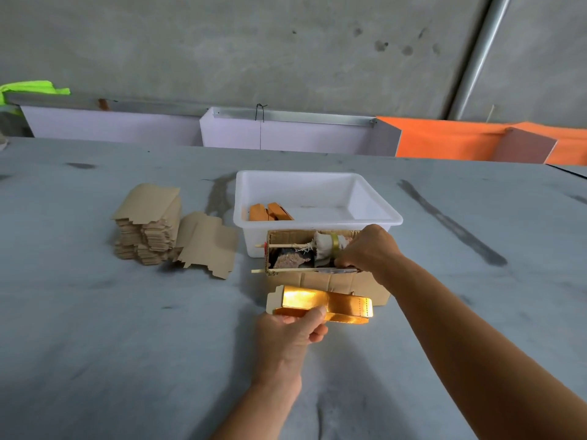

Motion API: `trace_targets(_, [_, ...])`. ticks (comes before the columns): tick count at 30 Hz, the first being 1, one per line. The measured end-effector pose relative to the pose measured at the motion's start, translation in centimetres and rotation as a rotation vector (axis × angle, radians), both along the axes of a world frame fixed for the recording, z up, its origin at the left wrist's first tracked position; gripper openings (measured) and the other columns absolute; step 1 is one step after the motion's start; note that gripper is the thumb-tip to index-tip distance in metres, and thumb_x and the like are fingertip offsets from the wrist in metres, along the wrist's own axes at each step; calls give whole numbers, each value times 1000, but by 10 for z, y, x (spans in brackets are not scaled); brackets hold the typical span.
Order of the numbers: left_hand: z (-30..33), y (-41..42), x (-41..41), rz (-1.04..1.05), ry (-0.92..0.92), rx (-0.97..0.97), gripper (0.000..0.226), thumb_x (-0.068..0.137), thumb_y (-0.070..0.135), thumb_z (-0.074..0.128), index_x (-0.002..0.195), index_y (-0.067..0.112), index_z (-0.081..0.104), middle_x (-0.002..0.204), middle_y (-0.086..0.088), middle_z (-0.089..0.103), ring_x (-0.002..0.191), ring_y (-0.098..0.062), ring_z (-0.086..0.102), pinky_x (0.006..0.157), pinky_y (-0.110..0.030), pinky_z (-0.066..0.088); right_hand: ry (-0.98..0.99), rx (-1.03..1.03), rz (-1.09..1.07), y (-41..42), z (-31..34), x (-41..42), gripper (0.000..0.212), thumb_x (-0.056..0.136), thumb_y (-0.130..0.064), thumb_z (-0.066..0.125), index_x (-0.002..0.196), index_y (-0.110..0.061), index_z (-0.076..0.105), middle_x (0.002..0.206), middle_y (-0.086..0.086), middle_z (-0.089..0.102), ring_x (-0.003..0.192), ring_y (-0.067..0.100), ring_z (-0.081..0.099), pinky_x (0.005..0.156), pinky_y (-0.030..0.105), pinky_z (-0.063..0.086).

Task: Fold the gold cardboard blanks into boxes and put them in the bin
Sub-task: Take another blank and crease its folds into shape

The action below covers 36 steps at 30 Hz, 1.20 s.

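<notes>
A shiny gold blank (320, 304), a white bin (317, 198), tan blanks (149, 223), a grey table (95, 328).

On the grey bench (95, 328), a white plastic bin (374, 214) sits centre-rear with two folded gold boxes (270, 212) in its left corner. A brown cardboard tool box (317, 279) stands just before it, and a stack of flat brown cardboard blanks (147, 230) lies to the left. A half-folded gold cardboard blank (320, 304) sits nearest, before the tool box.

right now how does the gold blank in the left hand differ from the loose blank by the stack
The gold blank is partly folded, shiny side showing, held off the table in the left hand. The loose blank is flat, dull brown side up, leaning on the stack, untouched. Both have notched flaps.
</notes>
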State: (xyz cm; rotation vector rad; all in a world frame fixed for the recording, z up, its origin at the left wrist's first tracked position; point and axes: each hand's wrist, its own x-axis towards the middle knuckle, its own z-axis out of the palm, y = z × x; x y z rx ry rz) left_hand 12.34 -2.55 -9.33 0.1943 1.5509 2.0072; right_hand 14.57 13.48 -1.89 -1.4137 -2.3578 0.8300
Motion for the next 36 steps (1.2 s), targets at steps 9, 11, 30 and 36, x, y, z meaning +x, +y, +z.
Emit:
trace_targets(9, [10, 5, 3, -3, 88, 29, 21, 73, -6, 73, 59, 8, 66, 52, -2, 64, 44, -12, 58, 48, -20, 51, 25, -74, -19, -1, 17, -2, 6, 70, 4, 62, 72, -1, 63, 56, 9, 57, 52, 19, 53, 52, 24, 45])
trace_targets(11, [12, 7, 2, -3, 116, 25, 21, 73, -6, 72, 60, 11, 68, 53, -1, 65, 46, -11, 60, 48, -18, 50, 25, -74, -33, -2, 20, -2, 11, 68, 8, 61, 65, -3, 57, 57, 11, 55, 56, 23, 53, 58, 28, 47])
trace_targets(30, [1, 19, -6, 20, 112, -10, 11, 72, 3, 78, 72, 11, 71, 72, -3, 73, 73, -22, 69, 78, -33, 55, 447, -286, -98, -36, 5, 39, 21, 69, 0, 77, 63, -10, 60, 60, 7, 61, 55, 18, 55, 44, 24, 33])
trace_targets(36, [0, 20, -5, 42, 78, -80, 14, 70, 11, 82, 67, 10, 68, 71, -7, 71, 77, -28, 70, 60, -20, 45, 517, -301, -110, -53, 1, 49, 22, 70, -6, 80, 68, -15, 59, 70, 7, 65, 58, 17, 60, 46, 23, 37])
